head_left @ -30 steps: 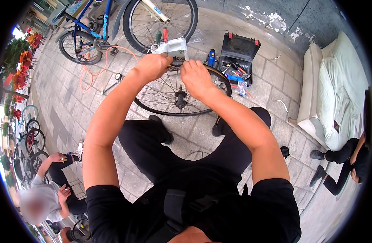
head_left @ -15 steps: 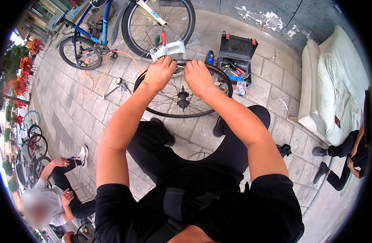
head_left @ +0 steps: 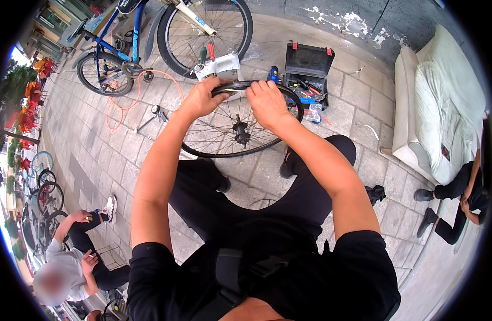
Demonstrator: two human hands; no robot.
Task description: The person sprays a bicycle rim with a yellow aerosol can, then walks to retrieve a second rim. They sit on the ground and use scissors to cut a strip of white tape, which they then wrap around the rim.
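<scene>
A black bicycle wheel [head_left: 234, 156] with thin spokes and a dark hub [head_left: 241, 132] stands tilted on the paving between my feet. On the upper left of its rim my left hand [head_left: 203, 98] is closed, thumb on the near side and fingers over the top. To the right of it my right hand [head_left: 266, 100] grips the upper rim, its fingers bent over the tyre. A pale yellowish strip shows along the rim between the two hands. My fingertips on the far side are hidden.
Beyond the wheel stands a white plastic container [head_left: 219, 68] with red and green handles in it. An open black toolbox [head_left: 309, 72] lies to the right, and a blue bicycle [head_left: 136, 37] and orange hose [head_left: 171, 77] to the left. A floor pump gauge [head_left: 155, 109], a pale sofa [head_left: 409, 107] and two seated people are around.
My left hand has shifted slightly left and rolled, so its thumb now shows along the rim. The gap between my hands has widened, and the wheel's top has tilted a little.
</scene>
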